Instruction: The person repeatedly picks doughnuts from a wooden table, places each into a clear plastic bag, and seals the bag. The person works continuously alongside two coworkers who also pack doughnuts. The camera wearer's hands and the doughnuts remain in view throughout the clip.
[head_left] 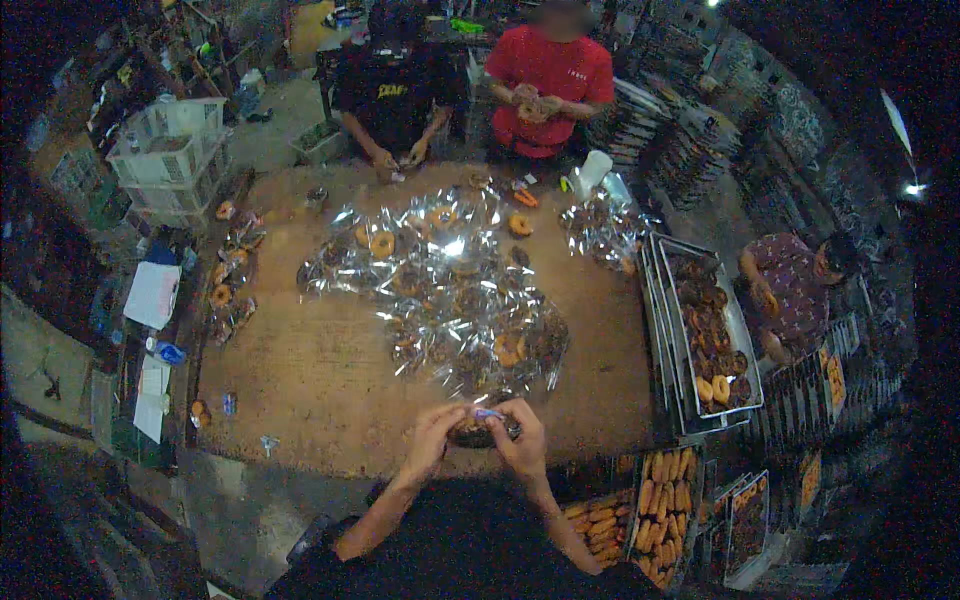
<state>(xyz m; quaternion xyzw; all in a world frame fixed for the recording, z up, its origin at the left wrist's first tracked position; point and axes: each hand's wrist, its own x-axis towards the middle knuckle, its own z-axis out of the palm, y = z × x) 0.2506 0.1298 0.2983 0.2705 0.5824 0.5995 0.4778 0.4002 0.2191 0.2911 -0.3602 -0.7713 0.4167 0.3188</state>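
Observation:
At the near edge of the wooden table, my left hand (437,438) and my right hand (521,440) are both closed around a dark-topped donut (470,432). Clear wrap seems to surround it. Between my fingertips, at the top of the donut, shows a small blue-and-white strip (487,414); its exact kind is too small to tell. Just beyond my hands begins a broad heap of donuts in shiny clear wrappers (460,290), some plain, some chocolate-topped.
Trays of donuts (748,385) stand along the table's right edge. Loose donuts (221,296) line the left edge of the table (290,390). White crates (170,165) are stacked at far left. Across the table two people handle things; another person (790,290) is at right. Long breads (665,500) lie lower right.

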